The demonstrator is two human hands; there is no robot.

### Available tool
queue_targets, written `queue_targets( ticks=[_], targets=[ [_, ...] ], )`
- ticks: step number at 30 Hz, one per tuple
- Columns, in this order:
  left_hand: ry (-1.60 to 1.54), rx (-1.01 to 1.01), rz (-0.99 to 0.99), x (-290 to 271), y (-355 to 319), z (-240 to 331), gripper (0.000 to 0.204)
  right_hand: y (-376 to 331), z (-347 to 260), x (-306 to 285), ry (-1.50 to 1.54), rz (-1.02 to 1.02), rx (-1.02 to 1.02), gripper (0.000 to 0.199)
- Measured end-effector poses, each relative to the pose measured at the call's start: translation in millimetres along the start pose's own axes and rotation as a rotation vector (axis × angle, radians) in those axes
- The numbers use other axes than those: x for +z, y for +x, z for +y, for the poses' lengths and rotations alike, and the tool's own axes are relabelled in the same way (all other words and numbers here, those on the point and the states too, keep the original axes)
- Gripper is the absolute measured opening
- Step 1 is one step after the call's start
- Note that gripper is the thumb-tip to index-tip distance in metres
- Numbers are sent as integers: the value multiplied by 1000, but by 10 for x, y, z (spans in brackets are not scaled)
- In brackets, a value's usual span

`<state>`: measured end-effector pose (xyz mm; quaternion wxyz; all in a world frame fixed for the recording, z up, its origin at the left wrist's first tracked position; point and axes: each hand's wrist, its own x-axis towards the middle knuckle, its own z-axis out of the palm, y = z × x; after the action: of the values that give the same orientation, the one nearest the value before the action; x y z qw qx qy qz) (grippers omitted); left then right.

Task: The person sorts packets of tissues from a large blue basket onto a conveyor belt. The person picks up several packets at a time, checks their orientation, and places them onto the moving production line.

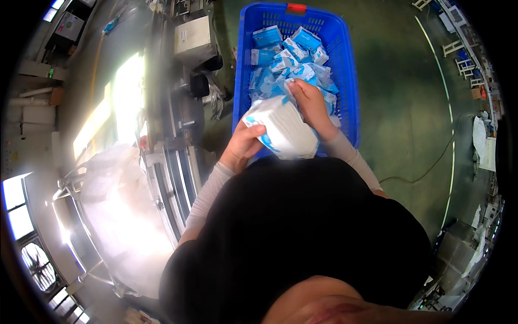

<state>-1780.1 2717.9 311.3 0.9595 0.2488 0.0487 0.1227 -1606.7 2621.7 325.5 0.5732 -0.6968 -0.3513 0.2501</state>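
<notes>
A thick white stack of folded tissues, with blue and white plastic wrapping partly round it, is held close to my body. My left hand grips its left side, thumb on top. At the far end of the stack, my right hand is closed, with thumb and fingers pinching a loose piece of the wrapping film. Beyond my hands stands a blue plastic basket, holding several blue and white tissue packs and crumpled wrappers. My forearms partly hide its near end.
Metal machinery with rails runs along my left, beside a large sheet of pale film. A beige box stands left of the basket. On the right, a cable lies across the green floor, which carries a pale line.
</notes>
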Motion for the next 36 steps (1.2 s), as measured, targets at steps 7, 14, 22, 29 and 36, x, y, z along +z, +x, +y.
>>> queue_targets(
  ticks=[7,14,22,29,36],
  targets=[
    [363,41,303,-120,131,-108,64,-54,-180,30,175,-10,-30,33],
    [652,279,321,147,137,-150,53,-215,-334,92,28,-81,-65,28],
    [129,75,254,78,61,-3,44,460,1006,-1345,-902,417,107,35],
    [145,351,351,276,142,-39,45,-185,463,-395,872,-250,231,82],
    [92,412,434,234,-13,75,48,-261,-300,-93,496,-246,258,69]
  ],
)
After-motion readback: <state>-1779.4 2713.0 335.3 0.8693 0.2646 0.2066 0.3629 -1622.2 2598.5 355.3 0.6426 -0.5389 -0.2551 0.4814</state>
